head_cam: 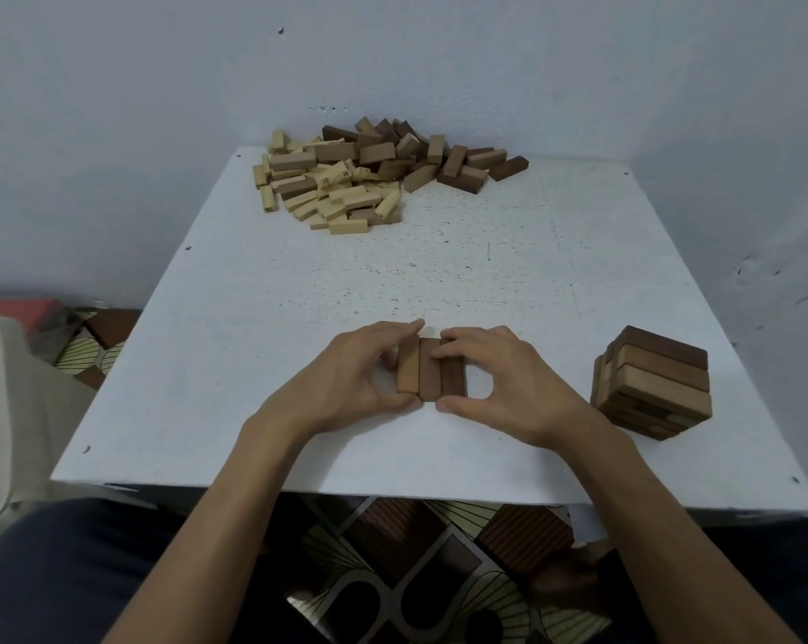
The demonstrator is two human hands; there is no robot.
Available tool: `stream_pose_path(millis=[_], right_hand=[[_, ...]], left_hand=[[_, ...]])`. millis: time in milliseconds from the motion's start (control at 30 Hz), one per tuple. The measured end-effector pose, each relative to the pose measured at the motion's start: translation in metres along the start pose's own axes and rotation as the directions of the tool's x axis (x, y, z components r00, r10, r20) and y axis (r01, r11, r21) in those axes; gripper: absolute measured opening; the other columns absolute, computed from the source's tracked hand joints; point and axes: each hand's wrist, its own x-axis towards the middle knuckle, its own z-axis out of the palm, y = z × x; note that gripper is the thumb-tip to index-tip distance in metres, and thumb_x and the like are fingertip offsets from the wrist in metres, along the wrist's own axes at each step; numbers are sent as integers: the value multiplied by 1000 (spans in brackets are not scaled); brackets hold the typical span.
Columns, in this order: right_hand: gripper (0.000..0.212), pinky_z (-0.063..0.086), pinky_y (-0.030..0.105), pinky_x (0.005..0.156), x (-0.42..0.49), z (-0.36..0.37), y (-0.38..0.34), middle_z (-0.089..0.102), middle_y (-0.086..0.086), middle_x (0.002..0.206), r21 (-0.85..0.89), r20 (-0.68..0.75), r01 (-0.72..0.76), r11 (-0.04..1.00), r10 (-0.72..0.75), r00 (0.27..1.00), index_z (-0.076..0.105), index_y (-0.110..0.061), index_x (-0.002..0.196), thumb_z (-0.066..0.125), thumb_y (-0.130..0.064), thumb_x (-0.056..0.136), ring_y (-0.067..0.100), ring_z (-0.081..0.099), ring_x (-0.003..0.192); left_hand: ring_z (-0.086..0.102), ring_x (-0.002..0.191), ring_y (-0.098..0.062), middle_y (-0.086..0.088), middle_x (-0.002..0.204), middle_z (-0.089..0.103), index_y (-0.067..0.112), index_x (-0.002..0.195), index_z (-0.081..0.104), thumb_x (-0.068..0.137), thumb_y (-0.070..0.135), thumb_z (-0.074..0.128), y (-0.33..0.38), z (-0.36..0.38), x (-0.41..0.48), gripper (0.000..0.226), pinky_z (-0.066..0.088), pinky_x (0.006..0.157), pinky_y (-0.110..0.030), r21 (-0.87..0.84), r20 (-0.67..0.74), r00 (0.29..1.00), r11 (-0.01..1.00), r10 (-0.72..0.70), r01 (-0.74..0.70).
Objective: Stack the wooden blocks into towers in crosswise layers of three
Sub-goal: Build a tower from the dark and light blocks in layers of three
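The pile (369,174) lies at 12 o'clock on the desk (509,253). At 6 o'clock the left hand (346,383) has its grip clamped on a row (430,371) of three blocks. The right hand (499,388) clamps the other side, seemingly squaring a new base layer. A tower (653,383) stands at 4 o'clock. The next move calls for three blocks laid crosswise on top.

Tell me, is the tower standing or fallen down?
Standing. The tower sits upright on the white table, its layers stacked crosswise.

Both hands (360,378) (499,383) pinch three side-by-side blocks (430,371), perhaps squaring them.
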Motion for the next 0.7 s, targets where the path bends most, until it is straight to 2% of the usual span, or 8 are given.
stream_pose_path(millis=[67, 200, 300, 367, 500, 700], right_hand=[[59, 36, 29, 103, 0, -1, 1, 50, -17, 140, 14, 3, -1, 1000, 1, 1000, 56, -34, 133, 79, -40, 80, 10, 39, 122], [61, 40, 27, 99, 1, -4, 2, 52, -22, 132, 38, 19, 4, 999, -5, 1000, 53, -38, 133, 79, -42, 78, 4, 36, 118], [65, 42, 29, 100, 2, -4, 5, 52, -17, 130, 50, 34, -21, 999, 19, 999, 49, -42, 134, 79, -47, 76, 2, 33, 120], [67, 43, 32, 101, 3, -3, 6, 50, -14, 129, 62, 37, -36, 997, 33, 999, 48, -44, 134, 79, -49, 75, 3, 33, 121], [66, 44, 36, 103, 3, -2, 5, 48, -17, 123, 81, 22, -24, 996, 22, 1000, 47, -43, 132, 79, -47, 74, 5, 34, 123], [67, 45, 37, 101, 1, -4, 2, 50, -15, 127, 84, 8, -12, 996, 11, 1000, 45, -44, 130, 78, -50, 72, 3, 34, 120]], left_hand=[[52, 92, 7, 19, 118, 54, 28, 147, 44, 75, 26, 86, -1, 1, -1, 83, 35, 83, -3, -13, -1, 1000, 1000, 1, -1], [50, 95, 5, 14, 123, 57, 31, 148, 42, 75, 31, 85, -1, 1, -2, 85, 34, 85, -5, -7, 7, 1000, 1000, -1, 1], [44, 108, -5, 15, 133, 56, 37, 148, 39, 70, 53, 77, 0, 0, -1, 88, 31, 98, -22, 43, 11, 1000, 999, -25, 24], [39, 115, -8, 19, 136, 54, 41, 149, 35, 68, 59, 68, 1, 0, -1, 89, 28, 104, -31, 62, 25, 999, 997, -44, 43], [37, 117, -8, 21, 136, 53, 40, 151, 31, 67, 61, 62, 0, 4, -1, 91, 26, 106, -33, 46, 34, 998, 998, -52, 50], [36, 121, -6, 24, 135, 50, 38, 151, 30, 73, 49, 71, 2, 2, -3, 90, 23, 105, -29, 38, 37, 999, 998, -41, 39]])
